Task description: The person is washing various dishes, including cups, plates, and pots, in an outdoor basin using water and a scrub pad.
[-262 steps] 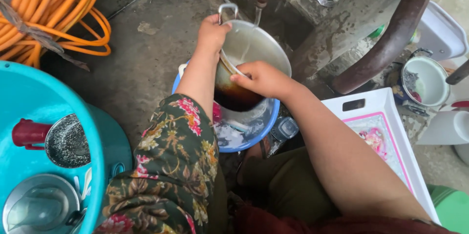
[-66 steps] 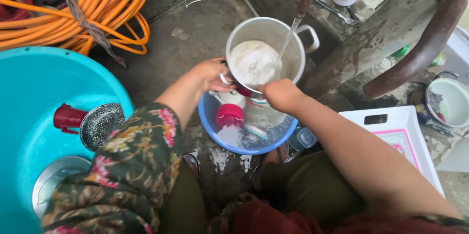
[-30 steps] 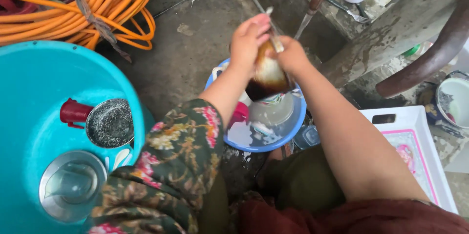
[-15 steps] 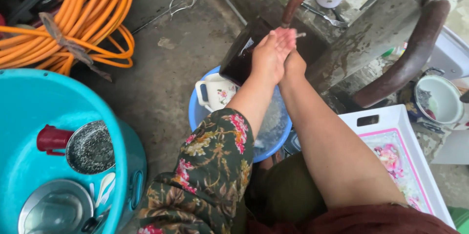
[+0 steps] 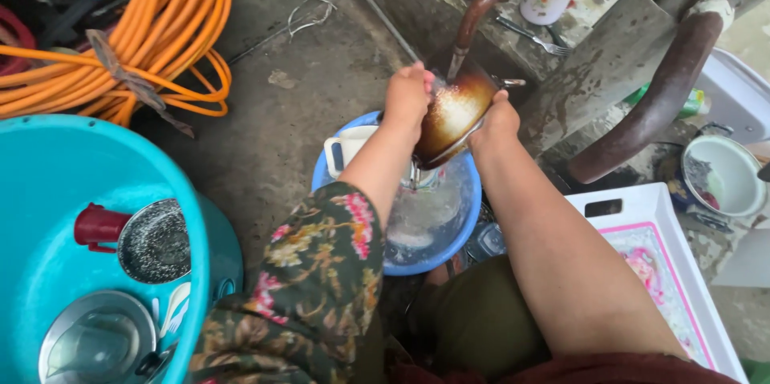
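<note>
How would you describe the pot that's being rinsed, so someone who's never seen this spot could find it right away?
Start at the rusty brown water pipe curving down at the top middle. Right under its mouth, above the small blue basin, the left hand and right hand hold a tilted metal pot. Unlike the clean dishes in the big teal tub, its outside is scorched dark brown and water splashes on it.

A scorched, brown-stained metal pot (image 5: 455,115) is tilted bottom-up beneath a running tap, soapy water on it, above the blue basin's far rim (image 5: 473,216).
</note>
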